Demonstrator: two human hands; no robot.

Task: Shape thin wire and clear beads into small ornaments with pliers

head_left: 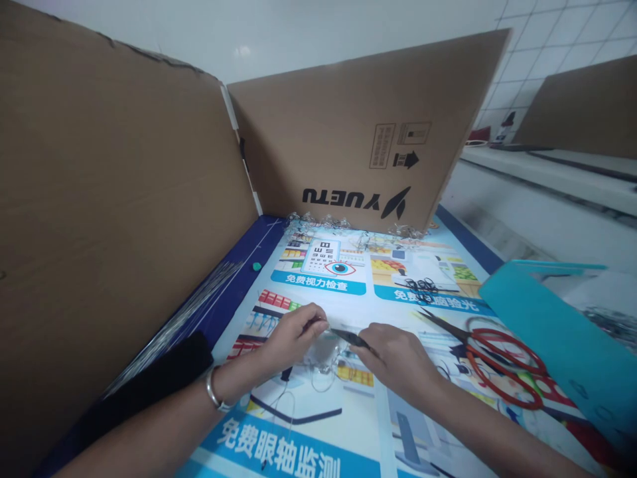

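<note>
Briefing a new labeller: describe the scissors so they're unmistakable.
Start at the YUETU cardboard panel, then come down the printed table cover. Between the right hand and the turquoise container lie the scissors. Large red loop handles set them apart from the slim dark tool in that hand.

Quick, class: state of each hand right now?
Left hand: pinched closed; whatever it grips is too small to tell.
Right hand: closed, holding a slim, pointed black tool.
</note>
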